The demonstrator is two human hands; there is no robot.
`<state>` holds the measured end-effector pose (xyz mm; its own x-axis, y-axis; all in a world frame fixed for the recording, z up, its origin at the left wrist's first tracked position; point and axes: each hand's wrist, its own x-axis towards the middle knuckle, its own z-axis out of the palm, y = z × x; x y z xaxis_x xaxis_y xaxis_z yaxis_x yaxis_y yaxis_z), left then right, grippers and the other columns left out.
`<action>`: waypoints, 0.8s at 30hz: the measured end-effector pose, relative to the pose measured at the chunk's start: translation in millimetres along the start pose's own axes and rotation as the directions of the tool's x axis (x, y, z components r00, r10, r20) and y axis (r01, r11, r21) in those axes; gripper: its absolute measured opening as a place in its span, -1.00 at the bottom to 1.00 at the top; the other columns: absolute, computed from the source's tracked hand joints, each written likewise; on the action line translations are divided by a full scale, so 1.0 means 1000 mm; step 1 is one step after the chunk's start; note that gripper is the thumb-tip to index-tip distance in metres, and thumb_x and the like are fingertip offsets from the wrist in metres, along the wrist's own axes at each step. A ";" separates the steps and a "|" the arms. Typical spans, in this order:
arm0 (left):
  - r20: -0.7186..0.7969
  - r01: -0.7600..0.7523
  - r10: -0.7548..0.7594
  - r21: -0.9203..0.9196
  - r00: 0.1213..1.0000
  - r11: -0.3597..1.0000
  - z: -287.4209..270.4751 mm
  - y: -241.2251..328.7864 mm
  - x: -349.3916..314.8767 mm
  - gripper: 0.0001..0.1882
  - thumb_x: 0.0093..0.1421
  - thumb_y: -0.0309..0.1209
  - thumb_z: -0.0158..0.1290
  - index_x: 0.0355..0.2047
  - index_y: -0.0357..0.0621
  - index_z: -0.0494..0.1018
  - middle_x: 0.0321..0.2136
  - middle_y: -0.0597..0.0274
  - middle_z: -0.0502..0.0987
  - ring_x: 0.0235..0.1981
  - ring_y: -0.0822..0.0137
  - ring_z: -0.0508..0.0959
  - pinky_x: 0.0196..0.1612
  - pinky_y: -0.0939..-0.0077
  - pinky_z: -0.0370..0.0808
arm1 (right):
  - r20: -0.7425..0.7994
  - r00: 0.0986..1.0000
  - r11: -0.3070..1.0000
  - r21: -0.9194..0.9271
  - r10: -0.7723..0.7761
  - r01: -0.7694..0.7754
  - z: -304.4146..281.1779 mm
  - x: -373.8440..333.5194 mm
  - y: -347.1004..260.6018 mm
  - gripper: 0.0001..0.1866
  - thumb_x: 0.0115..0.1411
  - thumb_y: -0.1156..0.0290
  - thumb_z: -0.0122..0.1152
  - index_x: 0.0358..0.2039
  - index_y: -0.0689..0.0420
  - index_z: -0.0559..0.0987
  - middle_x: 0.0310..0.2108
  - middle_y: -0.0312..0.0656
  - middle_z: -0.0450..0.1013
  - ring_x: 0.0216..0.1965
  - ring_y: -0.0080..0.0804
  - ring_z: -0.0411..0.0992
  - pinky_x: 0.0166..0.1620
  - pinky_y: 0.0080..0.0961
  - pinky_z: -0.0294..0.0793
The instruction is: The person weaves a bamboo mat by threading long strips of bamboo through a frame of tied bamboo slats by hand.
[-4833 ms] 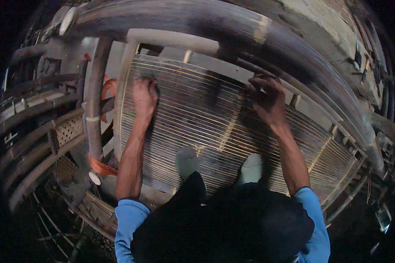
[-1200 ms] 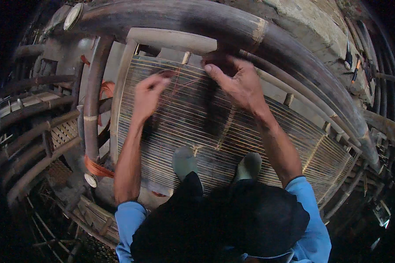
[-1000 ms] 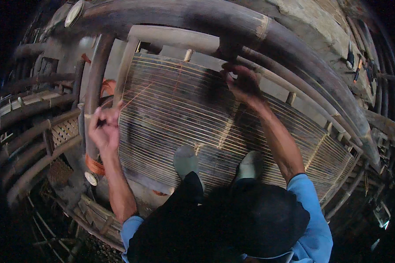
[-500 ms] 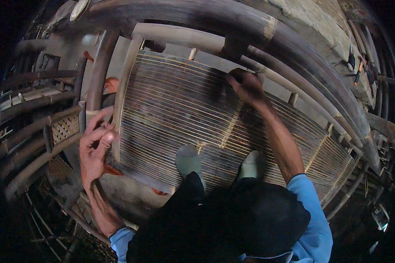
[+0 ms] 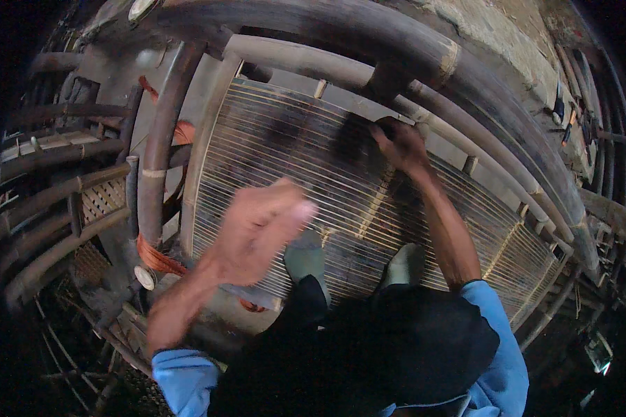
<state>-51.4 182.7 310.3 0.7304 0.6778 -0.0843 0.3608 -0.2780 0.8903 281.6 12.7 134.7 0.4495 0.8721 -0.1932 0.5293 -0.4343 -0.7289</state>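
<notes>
A slatted bamboo panel (image 5: 257,149) of thin dark strips with pale gaps lies under me inside a bamboo frame. My left hand (image 5: 261,229), blurred, hovers over its left part with the fingers curled together. Whatever it may hold is too smeared to see. At the panel's far edge, beside the far bamboo rail (image 5: 299,59), my right hand (image 5: 402,142) is closed, thumb against bent fingers. Its grip lies in shadow, and I cannot make out what is in it.
My feet (image 5: 305,257) stand on the panel's near part. A thick dark bamboo pole (image 5: 368,31) curves across the far side. Orange-red strips (image 5: 156,256) wrap a pole at the left. Bamboo furniture (image 5: 69,187) stands farther left; tools (image 5: 570,118) lie on a ledge at the far right.
My left hand has swung right from beyond the panel's left edge to above the slats. The right hand stays near the far edge, with its fingers slightly shifted. The view has moved a little.
</notes>
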 end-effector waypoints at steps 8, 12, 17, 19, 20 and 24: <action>-0.005 0.177 -0.331 -0.837 0.944 0.517 -0.061 -0.124 -0.020 -0.78 0.41 -0.35 -0.10 -0.30 -0.26 0.37 -0.37 0.16 0.51 -0.25 0.22 0.53 -0.03 0.32 0.50 | -0.401 0.913 0.996 0.010 -0.072 0.084 -0.090 -0.075 0.054 -0.79 0.28 0.28 0.19 -0.25 0.15 0.64 -0.32 -0.09 0.60 -0.23 -0.26 0.59 -0.15 -0.38 0.53; -0.163 0.359 -0.564 -0.623 0.810 0.695 -0.057 -0.114 -0.032 -0.59 0.39 -0.11 -0.05 -0.16 -0.29 0.46 -0.04 -0.05 0.52 0.06 0.00 0.51 0.06 0.19 0.48 | -0.461 0.867 0.979 0.021 0.189 -0.202 -0.138 -0.124 0.108 -0.87 0.23 0.39 0.22 -0.29 0.14 0.65 -0.38 -0.05 0.57 -0.30 -0.13 0.58 -0.24 -0.31 0.54; -0.742 0.619 -0.064 0.505 0.667 0.601 -0.082 -0.108 -0.029 -0.30 0.20 0.02 0.20 0.11 -0.34 0.39 -0.02 -0.11 0.49 -0.02 0.00 0.54 -0.07 0.23 0.52 | -0.445 0.886 0.981 -0.073 0.129 -0.179 -0.119 -0.154 0.103 -0.86 0.18 0.43 0.23 -0.26 0.10 0.67 -0.33 -0.07 0.55 -0.31 -0.09 0.55 -0.22 -0.26 0.55; -0.659 0.482 0.201 0.694 0.725 0.535 -0.054 -0.091 -0.010 -0.28 0.16 -0.01 0.25 0.12 -0.35 0.37 -0.05 -0.13 0.49 -0.05 0.01 0.54 -0.08 0.23 0.51 | -0.396 0.901 0.973 -0.209 -0.174 0.096 -0.102 -0.156 0.119 -0.79 0.10 0.46 0.26 -0.22 0.02 0.69 -0.23 -0.16 0.50 -0.18 -0.14 0.51 -0.18 -0.29 0.55; -0.524 0.372 0.454 0.845 0.721 0.384 -0.039 -0.075 -0.003 -0.25 0.13 -0.04 0.30 0.13 -0.36 0.36 -0.08 -0.14 0.49 -0.08 0.01 0.53 -0.09 0.23 0.51 | -0.397 0.901 0.973 -0.213 -0.172 0.092 -0.097 -0.155 0.117 -0.79 0.10 0.46 0.26 -0.22 0.02 0.69 -0.23 -0.16 0.50 -0.18 -0.14 0.51 -0.18 -0.29 0.55; -0.422 -0.100 0.466 0.649 0.778 0.754 0.079 -0.018 0.041 -0.46 0.11 -0.27 0.33 0.01 -0.31 0.46 -0.12 -0.06 0.49 -0.07 0.01 0.48 0.02 0.18 0.42 | -0.328 0.902 0.915 -0.375 -0.281 0.148 -0.089 -0.157 0.114 -0.71 0.02 0.53 0.27 -0.23 -0.09 0.71 -0.23 -0.27 0.39 -0.12 -0.22 0.44 -0.16 -0.26 0.52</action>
<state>17.6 161.6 256.0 0.4918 0.6848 0.5378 0.5753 -0.7191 0.3897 335.3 -193.6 140.1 0.4931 0.8345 0.2457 0.8209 -0.3529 -0.4490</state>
